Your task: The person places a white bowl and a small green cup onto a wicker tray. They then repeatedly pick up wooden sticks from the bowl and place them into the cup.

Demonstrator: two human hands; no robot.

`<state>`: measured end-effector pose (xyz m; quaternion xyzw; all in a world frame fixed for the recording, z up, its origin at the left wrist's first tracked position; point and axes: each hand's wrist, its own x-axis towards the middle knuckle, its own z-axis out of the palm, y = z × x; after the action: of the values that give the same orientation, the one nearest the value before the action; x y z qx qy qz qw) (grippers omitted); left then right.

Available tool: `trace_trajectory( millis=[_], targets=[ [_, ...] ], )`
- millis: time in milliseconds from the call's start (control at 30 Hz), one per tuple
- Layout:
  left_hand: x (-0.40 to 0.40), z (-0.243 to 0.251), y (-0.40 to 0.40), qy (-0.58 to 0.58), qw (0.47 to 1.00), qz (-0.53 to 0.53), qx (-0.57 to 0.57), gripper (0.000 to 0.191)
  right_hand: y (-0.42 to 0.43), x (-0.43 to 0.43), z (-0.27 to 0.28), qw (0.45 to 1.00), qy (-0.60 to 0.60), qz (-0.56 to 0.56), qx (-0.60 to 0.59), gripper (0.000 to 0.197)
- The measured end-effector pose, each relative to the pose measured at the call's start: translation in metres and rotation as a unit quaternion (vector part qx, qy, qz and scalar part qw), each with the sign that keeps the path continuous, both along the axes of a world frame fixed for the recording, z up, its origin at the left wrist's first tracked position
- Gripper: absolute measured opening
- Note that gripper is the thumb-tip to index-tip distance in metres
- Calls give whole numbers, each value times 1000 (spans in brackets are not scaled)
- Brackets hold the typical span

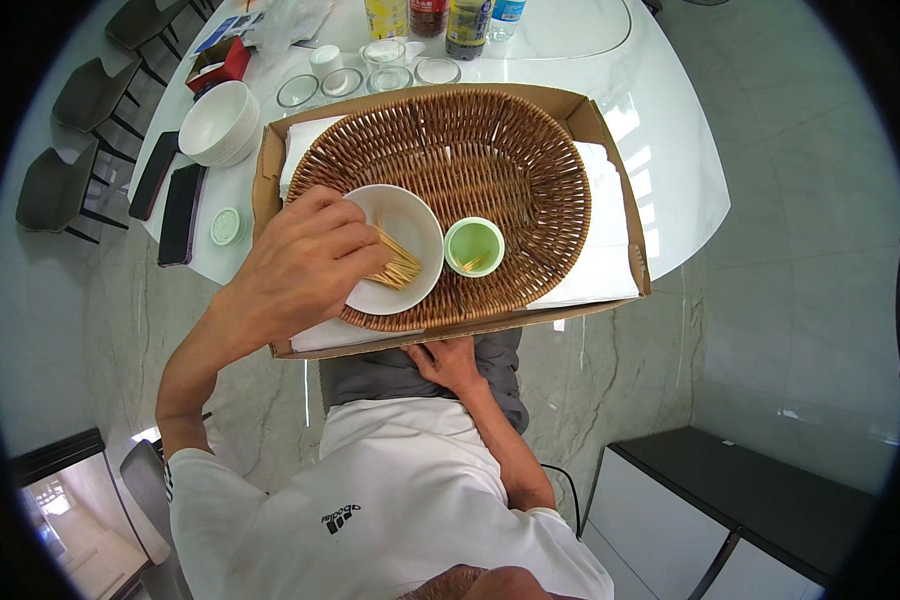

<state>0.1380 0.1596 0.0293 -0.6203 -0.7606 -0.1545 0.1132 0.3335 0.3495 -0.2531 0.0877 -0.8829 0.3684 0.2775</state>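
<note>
My left hand (311, 255) reaches over the left side of a white bowl (401, 300), its fingers curled down at the toothpicks (397, 266) there. The fingertips are hidden, so I cannot see whether any toothpick is gripped. Touching or nearly touching the bowl on its right is a small light-green plastic container (474, 229) with a few toothpicks at the bottom. Both stand in an oval brown wicker basket (495, 169). The basket sits over white paper in a shallow cardboard box (604, 142). My right hand (450, 362) rests on my lap by the box's near edge, its fingers partly hidden.
Stacked white bowls (221, 124), two dark phones (182, 214) and a light-green lid (227, 226) lie left of the box on the white table (682, 150). Behind it are glass jars (384, 56), several round lids (436, 71), drink bottles (468, 26) and a red box (219, 64).
</note>
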Motion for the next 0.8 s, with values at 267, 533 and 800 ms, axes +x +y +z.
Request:
trace_trajectory(
  millis=[267,533,800],
  targets=[
    [5,9,3,-164,983,-14,83,29,0,-1,1,1000,-4,6,-15,29],
    [12,24,48,-238,951,-78,181,28,1,-3,-4,999,-7,22,-41,29],
    [5,13,68,-135,973,-80,171,26,1,-1,-3,999,-18,17,-30,27]
  ],
)
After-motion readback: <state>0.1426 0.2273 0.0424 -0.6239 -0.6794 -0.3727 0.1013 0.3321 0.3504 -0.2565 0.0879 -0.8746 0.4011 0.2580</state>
